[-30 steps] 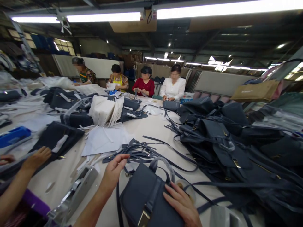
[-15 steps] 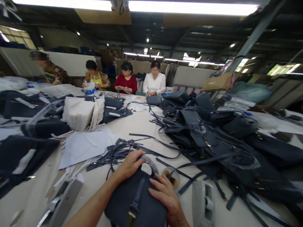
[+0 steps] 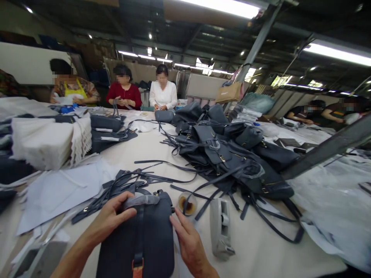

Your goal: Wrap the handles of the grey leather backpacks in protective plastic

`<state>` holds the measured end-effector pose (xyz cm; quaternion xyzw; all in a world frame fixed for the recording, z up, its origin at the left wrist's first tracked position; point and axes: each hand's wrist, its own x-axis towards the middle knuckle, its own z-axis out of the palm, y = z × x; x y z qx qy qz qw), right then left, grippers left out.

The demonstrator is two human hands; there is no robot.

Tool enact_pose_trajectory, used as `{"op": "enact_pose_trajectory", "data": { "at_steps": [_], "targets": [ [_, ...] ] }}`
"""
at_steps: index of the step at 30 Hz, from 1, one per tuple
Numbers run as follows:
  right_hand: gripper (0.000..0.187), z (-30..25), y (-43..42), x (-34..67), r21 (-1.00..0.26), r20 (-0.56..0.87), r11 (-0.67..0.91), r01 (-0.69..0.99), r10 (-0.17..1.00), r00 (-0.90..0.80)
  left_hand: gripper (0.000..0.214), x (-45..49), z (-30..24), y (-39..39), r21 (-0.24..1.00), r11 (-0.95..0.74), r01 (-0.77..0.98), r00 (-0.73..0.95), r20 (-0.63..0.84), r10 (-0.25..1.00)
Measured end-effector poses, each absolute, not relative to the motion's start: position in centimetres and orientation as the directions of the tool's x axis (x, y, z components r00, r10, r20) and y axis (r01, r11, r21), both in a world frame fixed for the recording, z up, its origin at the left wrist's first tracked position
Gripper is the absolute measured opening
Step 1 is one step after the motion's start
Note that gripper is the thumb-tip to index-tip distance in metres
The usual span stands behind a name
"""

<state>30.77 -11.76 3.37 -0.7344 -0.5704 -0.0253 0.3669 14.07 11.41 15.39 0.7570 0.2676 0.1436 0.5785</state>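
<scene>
My left grip (image 3: 111, 217) pinches the left end of a plastic-wrapped handle (image 3: 146, 200) while my right grip (image 3: 191, 243), fingers loose and nearly straight, rests against the right edge of a dark bag (image 3: 158, 239) set between the two. Steady handling, I judge, calls for a light pinch that spares the wrapping, with the right fingers flat along the side so the body cannot twist. A front strap (image 3: 139, 231) runs toward me between my grips to a buckle (image 3: 138, 264), best left clear of my wrists. Just beyond my left grip, loose straps (image 3: 118, 189) could snag a lifted corner. Just right of my right grip, a grey tape dispenser (image 3: 222, 227) stands on the counter (image 3: 278, 239), near enough to knock; farther beyond, dark bags (image 3: 208, 143) lie heaped.
</scene>
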Motion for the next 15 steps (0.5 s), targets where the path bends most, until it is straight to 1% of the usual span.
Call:
{"op": "enact_pose_trajectory", "data": {
  "at_steps": [2, 3, 4, 5, 7, 10, 11, 15],
  "targets": [
    [0.034, 1.4, -14.3, 31.9, -0.638, 0.211, -0.287, 0.714, 0.827, 0.521, 0.037, 14.1, 16.0, 11.5, 0.953, -0.157, 0.26, 0.811, -0.127, 0.571],
    [0.034, 0.5, -15.4, 32.5, -0.657, 0.126, -0.355, 0.665, 0.818, 0.562, 0.038, 14.1, 16.3, 11.3, 0.952, -0.144, 0.27, 0.792, -0.135, 0.596],
    [0.037, -0.3, -16.4, 33.0, -0.665, 0.074, -0.395, 0.634, 0.809, 0.583, 0.04, 14.1, 16.6, 11.1, 0.952, -0.128, 0.277, 0.765, -0.138, 0.629],
    [0.041, -1.0, -17.1, 33.4, -0.666, 0.049, -0.412, 0.622, 0.808, 0.588, 0.042, 14.0, 16.9, 10.7, 0.953, -0.108, 0.283, 0.735, -0.143, 0.663],
    [0.041, -1.7, -17.6, 34.3, -0.681, 0.051, -0.404, 0.611, 0.806, 0.59, 0.044, 13.7, 17.3, 9.5, 0.957, -0.047, 0.287, 0.688, -0.171, 0.706],
    [0.037, -1.4, -15.7, 35.8, -0.736, 0.06, -0.38, 0.56, 0.787, 0.614, 0.048, 13.1, 17.2, 7.5, 0.954, 0.064, 0.291, 0.663, -0.25, 0.706],
    [0.036, -1.0, -14.4, 36.5, -0.741, 0.061, -0.376, 0.557, 0.787, 0.614, 0.049, 12.9, 16.9, 7.0, 0.952, 0.074, 0.296, 0.669, -0.262, 0.695],
    [0.03, 0.9, -7.1, 39.3, -0.685, 0.081, -0.341, 0.644, 0.843, 0.533, 0.052, 12.6, 15.6, 6.0, 0.946, -0.04, 0.322, 0.694, -0.207, 0.689]
  ]
}}
